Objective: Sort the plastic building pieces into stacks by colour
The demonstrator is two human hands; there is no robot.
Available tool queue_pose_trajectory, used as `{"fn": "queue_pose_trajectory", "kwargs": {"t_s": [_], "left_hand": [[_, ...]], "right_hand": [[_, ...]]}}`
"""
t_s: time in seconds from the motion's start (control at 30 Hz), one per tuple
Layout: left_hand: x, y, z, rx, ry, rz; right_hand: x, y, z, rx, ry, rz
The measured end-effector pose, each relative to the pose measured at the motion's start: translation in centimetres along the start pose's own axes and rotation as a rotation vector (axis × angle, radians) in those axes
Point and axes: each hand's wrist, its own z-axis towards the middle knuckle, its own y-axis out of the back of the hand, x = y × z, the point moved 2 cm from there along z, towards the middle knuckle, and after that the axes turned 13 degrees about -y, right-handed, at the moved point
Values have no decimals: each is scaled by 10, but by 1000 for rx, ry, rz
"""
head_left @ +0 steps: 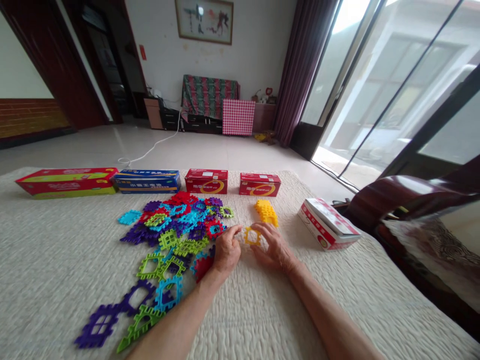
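Purple plastic comes first, a window piece flat on the quilted cover. Next to it, a green pointed piece lies close against the left forearm, so a sweep of that arm could drag it. Farther along, the mixed heap is loosely piled, toothed edges overlapping; a nudge might snag several pieces at once. At its edge the left hand is curled closed; whether it hides anything, I cannot tell. Between the hands sits a yellow frame, with a yellow stack just beyond, liable to spread if knuckles bump it. The right hand pinches the frame between thumb and fingers; too light a pinch could let it slip.
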Motion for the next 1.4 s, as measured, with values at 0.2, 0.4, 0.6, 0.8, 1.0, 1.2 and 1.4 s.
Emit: {"fn": "queue_pose_trajectory", "kwargs": {"t_s": [0.2,0.4,0.6,0.8,1.0,1.2,1.4], "left_hand": [[6,-1,-1,28,-32,0],[2,-2,-2,42,-31,14],[-11,1,3,105,-105,50],[-31,21,17,147,-222,66],[-29,28,27,119,-318,67],[-6,54,37,157,-181,250],[29,115,23,216,-87,418]], "right_hand": [[-43,15,1,-225,-153,-146],[-56,13,2,-213,-139,-234],[-48,9,2,-292,-56,-163],[-14,-15,2,-77,101,-97],[-1,-25,6,121,86,-92],[15,-47,20,-41,-196,-82],[44,-83,36,-85,-374,-41]]}}
